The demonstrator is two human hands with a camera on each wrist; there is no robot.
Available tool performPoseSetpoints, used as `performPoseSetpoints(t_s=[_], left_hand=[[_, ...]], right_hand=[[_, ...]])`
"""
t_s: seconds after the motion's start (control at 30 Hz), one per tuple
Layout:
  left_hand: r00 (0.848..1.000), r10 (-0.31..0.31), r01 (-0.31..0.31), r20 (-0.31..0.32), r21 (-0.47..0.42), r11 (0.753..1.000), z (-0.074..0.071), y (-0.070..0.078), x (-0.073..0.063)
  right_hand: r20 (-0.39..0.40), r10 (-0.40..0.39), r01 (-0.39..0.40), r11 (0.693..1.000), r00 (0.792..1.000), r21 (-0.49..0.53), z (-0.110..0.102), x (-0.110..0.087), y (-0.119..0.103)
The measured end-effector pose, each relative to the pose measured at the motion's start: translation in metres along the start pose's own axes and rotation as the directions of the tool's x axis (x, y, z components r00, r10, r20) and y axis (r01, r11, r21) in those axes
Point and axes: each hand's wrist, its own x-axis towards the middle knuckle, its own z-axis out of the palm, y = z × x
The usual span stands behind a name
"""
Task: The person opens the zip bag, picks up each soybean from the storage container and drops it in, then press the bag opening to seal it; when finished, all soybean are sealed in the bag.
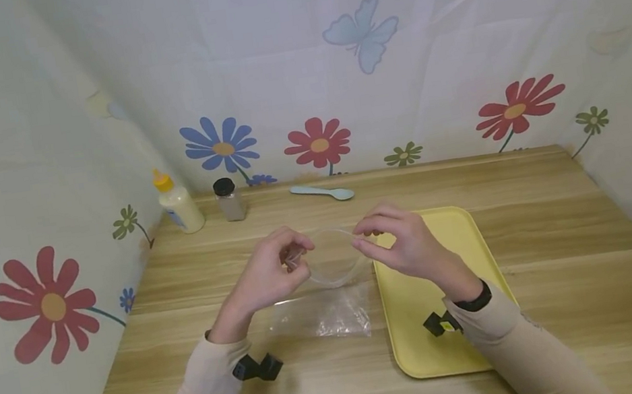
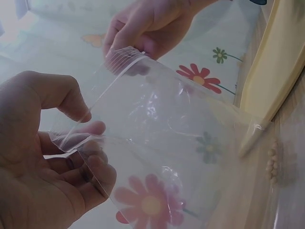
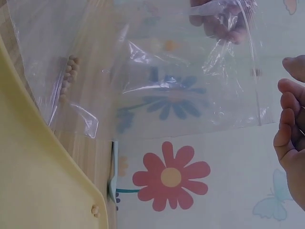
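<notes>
A clear zip-seal plastic bag [image 1: 334, 317] hangs from its rounded, open mouth between both hands. My left hand [image 1: 271, 268] grips one side of the mouth, the film bunched against its fingers; in the left wrist view this hand [image 2: 38, 157] has the thumb above the folded edge. My right hand [image 1: 402, 238] is at the opposite side, fingertips right at the rim. Its thumb and fingers [image 3: 286, 100] are relaxed and slightly apart in the right wrist view, beside the bag's corner. A row of small beige beads [image 3: 69, 78] shows through the plastic near the tabletop.
A yellow tray [image 1: 402, 347] lies under my right forearm, with a small beige bead [image 3: 95, 211] by its edge. Along the back stand a glue bottle [image 1: 183, 210] with an orange cap and a black-lidded jar [image 1: 229, 202]. A light blue spoon [image 1: 321, 191] lies right of them.
</notes>
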Motion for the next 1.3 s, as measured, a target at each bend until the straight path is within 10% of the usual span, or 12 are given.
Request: performPoseSetpoints(t_s=[0.87, 1.3], left_hand=[[1.0, -0.008, 0.008, 0.008, 0.004, 1.0, 0.003, 0.003, -0.001], [1.0, -0.01, 0.01, 0.008, 0.01, 1.0, 0.002, 0.003, -0.001]], right_hand=[[-0.028, 0.167, -0.168, 0.985, 0.985, -0.03, -0.03, -0.009, 0.044], [0.115, 0.297, -0.289, 0.954, 0.948, -0.078, -0.026, -0.018, 0.075]])
